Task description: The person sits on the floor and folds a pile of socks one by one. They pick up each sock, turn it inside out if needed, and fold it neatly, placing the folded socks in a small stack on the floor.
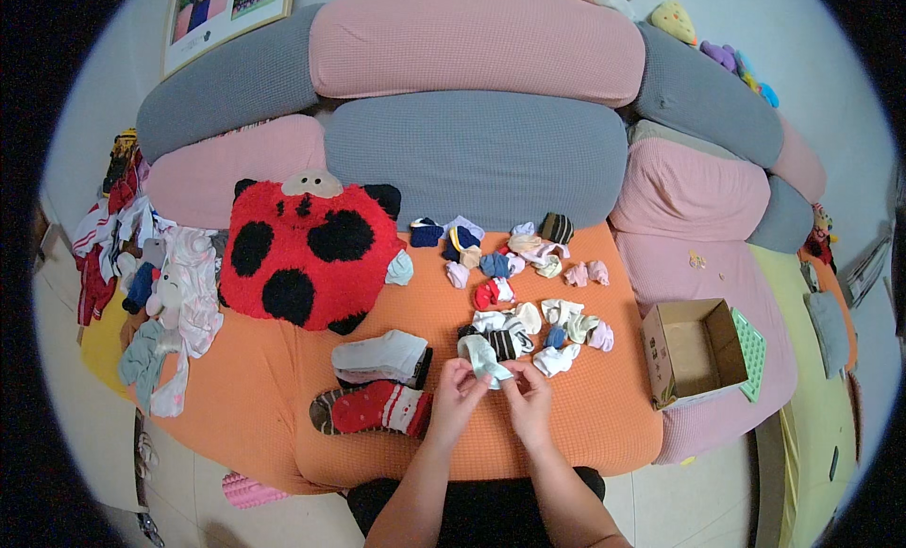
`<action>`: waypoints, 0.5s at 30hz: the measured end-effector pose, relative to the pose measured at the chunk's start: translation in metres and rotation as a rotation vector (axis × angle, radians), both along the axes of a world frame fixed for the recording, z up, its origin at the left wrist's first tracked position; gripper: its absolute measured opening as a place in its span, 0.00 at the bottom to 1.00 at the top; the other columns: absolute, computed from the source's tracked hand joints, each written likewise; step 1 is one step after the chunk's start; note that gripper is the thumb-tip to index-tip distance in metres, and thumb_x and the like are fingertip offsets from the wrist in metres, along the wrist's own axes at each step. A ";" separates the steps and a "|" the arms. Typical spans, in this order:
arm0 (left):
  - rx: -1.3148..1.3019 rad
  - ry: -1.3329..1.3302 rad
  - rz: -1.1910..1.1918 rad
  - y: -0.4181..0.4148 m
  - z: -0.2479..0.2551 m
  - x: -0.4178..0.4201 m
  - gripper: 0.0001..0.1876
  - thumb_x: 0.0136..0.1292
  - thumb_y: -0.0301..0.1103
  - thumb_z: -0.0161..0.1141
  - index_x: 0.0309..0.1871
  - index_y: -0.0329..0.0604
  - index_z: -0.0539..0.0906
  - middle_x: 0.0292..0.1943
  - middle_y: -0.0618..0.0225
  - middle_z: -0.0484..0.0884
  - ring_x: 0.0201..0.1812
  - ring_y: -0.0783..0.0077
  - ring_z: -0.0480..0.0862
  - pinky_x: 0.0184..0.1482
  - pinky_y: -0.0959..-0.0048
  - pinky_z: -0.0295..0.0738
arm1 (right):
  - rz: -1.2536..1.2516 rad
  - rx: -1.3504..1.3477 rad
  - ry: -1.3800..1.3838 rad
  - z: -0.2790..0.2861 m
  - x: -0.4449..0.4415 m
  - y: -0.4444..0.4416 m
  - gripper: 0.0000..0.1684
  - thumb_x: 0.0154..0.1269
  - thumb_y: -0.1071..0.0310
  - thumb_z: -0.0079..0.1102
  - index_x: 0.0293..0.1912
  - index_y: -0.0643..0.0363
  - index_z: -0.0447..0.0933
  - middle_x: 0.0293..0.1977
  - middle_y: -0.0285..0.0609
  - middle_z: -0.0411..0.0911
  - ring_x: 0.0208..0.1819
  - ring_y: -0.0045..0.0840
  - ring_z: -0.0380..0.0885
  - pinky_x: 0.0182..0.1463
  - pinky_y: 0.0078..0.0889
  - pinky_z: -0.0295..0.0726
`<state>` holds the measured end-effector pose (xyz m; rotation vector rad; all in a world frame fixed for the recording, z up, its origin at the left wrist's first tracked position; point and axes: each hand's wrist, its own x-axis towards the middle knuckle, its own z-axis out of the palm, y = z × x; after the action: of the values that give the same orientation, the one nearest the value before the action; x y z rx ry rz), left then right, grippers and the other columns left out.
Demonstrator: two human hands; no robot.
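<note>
Between my two hands is a pale mint sock (487,360), pinched at its lower end by the fingertips of my left hand (461,392) and my right hand (526,399). Beyond it, a loose heap of socks holds a black-and-white striped sock (504,345) and several white ones. To the left of my hands lies a flat stack of white and grey socks (379,357). Nearer to me is a stack topped by a red sock (375,408) with a white patterned band; my left wrist is close to its right end.
Bunched socks (495,265) lie farther back on the orange sofa seat (580,427). A red ladybird-like plush cushion (311,258) sits left, beside piled clothes (187,286). At right, an open cardboard box (694,353) stands against a green perforated plastic piece (750,353).
</note>
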<state>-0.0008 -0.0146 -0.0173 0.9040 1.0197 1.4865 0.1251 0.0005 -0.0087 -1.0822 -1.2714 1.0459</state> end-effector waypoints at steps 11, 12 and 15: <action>0.113 0.683 0.157 -0.004 0.013 -0.010 0.08 0.68 0.32 0.61 0.44 0.39 0.77 0.42 0.66 0.78 0.45 0.70 0.81 0.44 0.70 0.79 | 0.082 -0.178 0.320 -0.010 0.006 0.006 0.07 0.67 0.77 0.58 0.45 0.63 0.78 0.39 0.38 0.82 0.41 0.19 0.79 0.47 0.23 0.80; 0.040 0.595 0.144 -0.005 0.011 -0.011 0.07 0.68 0.32 0.60 0.44 0.40 0.77 0.41 0.68 0.78 0.43 0.72 0.80 0.42 0.71 0.78 | 0.114 -0.258 0.395 -0.004 0.007 0.006 0.07 0.68 0.77 0.57 0.45 0.62 0.77 0.39 0.38 0.82 0.41 0.19 0.80 0.46 0.23 0.81; -0.238 0.010 0.077 -0.003 0.006 -0.010 0.06 0.70 0.32 0.58 0.45 0.44 0.77 0.37 0.73 0.78 0.38 0.78 0.78 0.37 0.78 0.73 | 0.183 -0.416 0.587 0.013 0.008 0.004 0.06 0.71 0.73 0.53 0.46 0.58 0.73 0.39 0.38 0.80 0.42 0.21 0.81 0.45 0.24 0.84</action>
<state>-0.0109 -0.0180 -0.0111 0.7102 1.2217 1.3892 0.1332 0.0045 0.0046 -0.8660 -0.6986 1.6718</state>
